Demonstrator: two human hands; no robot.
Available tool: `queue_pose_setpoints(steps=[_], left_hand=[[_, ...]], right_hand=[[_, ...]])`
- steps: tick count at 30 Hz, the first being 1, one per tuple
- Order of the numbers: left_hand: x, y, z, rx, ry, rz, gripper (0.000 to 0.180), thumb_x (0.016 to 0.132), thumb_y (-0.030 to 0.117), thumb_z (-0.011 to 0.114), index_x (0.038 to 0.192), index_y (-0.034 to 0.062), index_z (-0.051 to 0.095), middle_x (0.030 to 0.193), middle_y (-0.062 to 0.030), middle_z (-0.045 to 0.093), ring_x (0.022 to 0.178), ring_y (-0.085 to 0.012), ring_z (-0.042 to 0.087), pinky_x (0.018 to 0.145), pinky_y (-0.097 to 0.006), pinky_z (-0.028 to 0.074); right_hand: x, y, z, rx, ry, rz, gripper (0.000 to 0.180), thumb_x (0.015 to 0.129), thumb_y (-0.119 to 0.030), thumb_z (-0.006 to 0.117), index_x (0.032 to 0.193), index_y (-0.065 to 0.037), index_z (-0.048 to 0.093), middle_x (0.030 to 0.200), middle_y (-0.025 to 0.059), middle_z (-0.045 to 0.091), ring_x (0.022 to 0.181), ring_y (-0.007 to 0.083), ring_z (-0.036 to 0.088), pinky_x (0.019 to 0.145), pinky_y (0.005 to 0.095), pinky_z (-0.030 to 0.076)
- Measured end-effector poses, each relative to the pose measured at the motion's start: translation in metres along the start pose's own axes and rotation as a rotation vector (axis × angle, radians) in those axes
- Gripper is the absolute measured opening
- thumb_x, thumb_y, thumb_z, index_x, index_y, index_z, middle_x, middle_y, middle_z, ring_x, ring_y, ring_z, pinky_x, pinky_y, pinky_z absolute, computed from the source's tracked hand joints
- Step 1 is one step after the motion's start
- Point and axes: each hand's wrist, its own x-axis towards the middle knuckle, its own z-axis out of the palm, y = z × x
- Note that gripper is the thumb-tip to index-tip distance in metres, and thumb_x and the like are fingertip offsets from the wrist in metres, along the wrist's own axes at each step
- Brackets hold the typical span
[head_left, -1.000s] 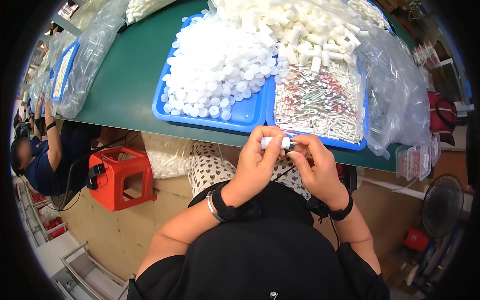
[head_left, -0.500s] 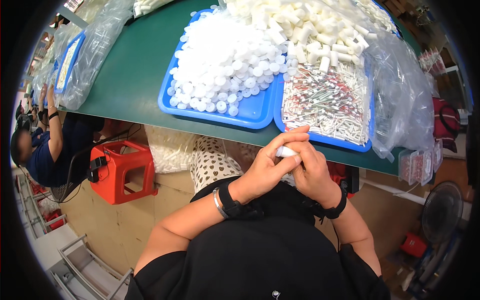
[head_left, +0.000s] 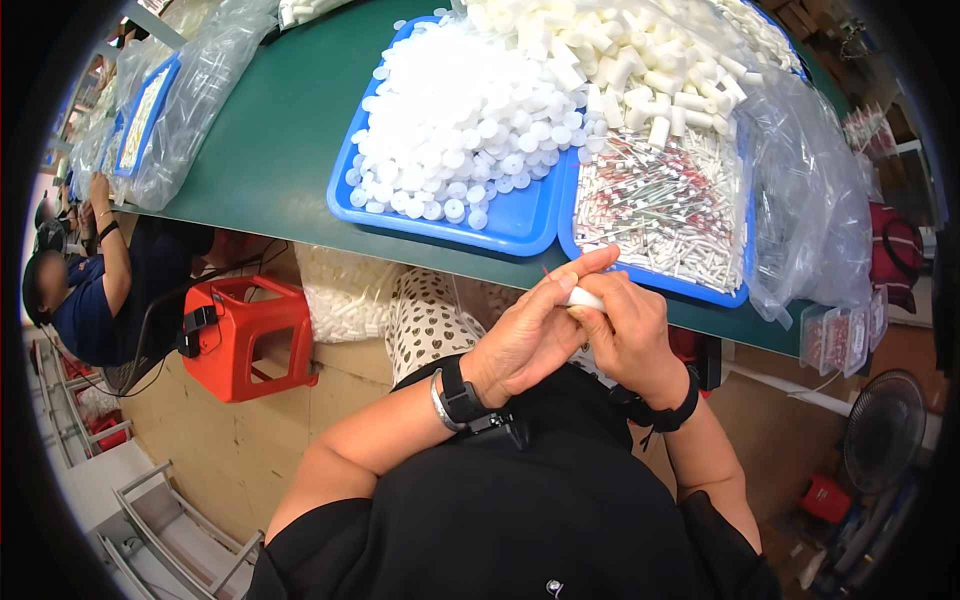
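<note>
Just off the table's front edge, both my hands meet around a small white plastic cylinder point(head_left: 585, 298). My right hand point(head_left: 637, 335) pinches it between thumb and curled fingers. The thumb and forefinger of my left hand point(head_left: 525, 335) press against its other end, with the remaining fingers folded below. A thin red tip point(head_left: 546, 271) pokes out above the left thumb; what it belongs to is hidden. Right beyond my hands, a blue tray point(head_left: 742, 295) holds thin white parts with red and grey leads point(head_left: 660, 195).
A second blue tray point(head_left: 520, 225) is heaped with translucent white discs point(head_left: 450, 130). Cream cylinders point(head_left: 650, 75) pile behind, beside a clear plastic bag point(head_left: 800, 190). At left are a red stool point(head_left: 250, 340) and a seated person point(head_left: 95, 290). A fan point(head_left: 885, 430) stands at right.
The left fingers have opened out somewhat and the left wrist has turned. The white cylinder has tilted and shifted slightly rightward, and a red tip now shows. My view has shifted a little.
</note>
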Motion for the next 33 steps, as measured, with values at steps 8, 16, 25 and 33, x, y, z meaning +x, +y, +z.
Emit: queue_pose_setpoints(steps=[8,16,25,33], left_hand=[[0.002,-0.006,0.001,-0.014,0.056,0.078,0.054,0.105,0.047,0.034,0.142,0.0079,0.039,0.155,-0.0065,0.033,0.141,-0.0243,0.036,0.117,-0.043,0.031],[0.000,0.000,-0.002,0.105,0.103,0.039,0.056,0.106,0.046,0.031,0.145,0.0064,0.038,0.151,-0.0062,0.039,0.138,-0.0240,0.038,0.115,-0.043,0.033],[0.000,-0.002,0.004,0.084,0.078,0.079,0.057,0.105,0.049,0.027,0.144,0.0083,0.037,0.151,-0.0064,0.038,0.139,-0.0243,0.038,0.114,-0.042,0.034],[-0.005,-0.009,-0.001,0.365,0.142,0.183,0.065,0.104,0.054,0.022,0.150,0.0082,0.028,0.154,-0.0107,0.034,0.137,-0.0235,0.040,0.112,-0.042,0.037]], right_hand=[[-0.005,-0.010,0.021,-0.116,0.070,0.126,0.023,0.089,-0.010,0.066,0.107,0.000,0.058,0.090,0.0176,0.064,0.070,0.0338,0.066,0.060,0.0415,0.052],[-0.005,-0.005,0.016,-0.015,0.049,0.084,0.027,0.089,-0.007,0.065,0.113,0.001,0.055,0.091,0.0184,0.062,0.076,0.0374,0.065,0.060,0.0427,0.053],[-0.002,-0.006,0.022,0.021,0.054,0.109,0.025,0.091,-0.007,0.063,0.113,0.001,0.053,0.089,0.0192,0.064,0.068,0.0374,0.065,0.056,0.0424,0.051],[0.001,-0.022,0.023,0.333,0.007,0.340,0.017,0.100,-0.011,0.052,0.112,-0.001,0.050,0.086,0.0174,0.064,0.071,0.0337,0.065,0.061,0.0384,0.048]])
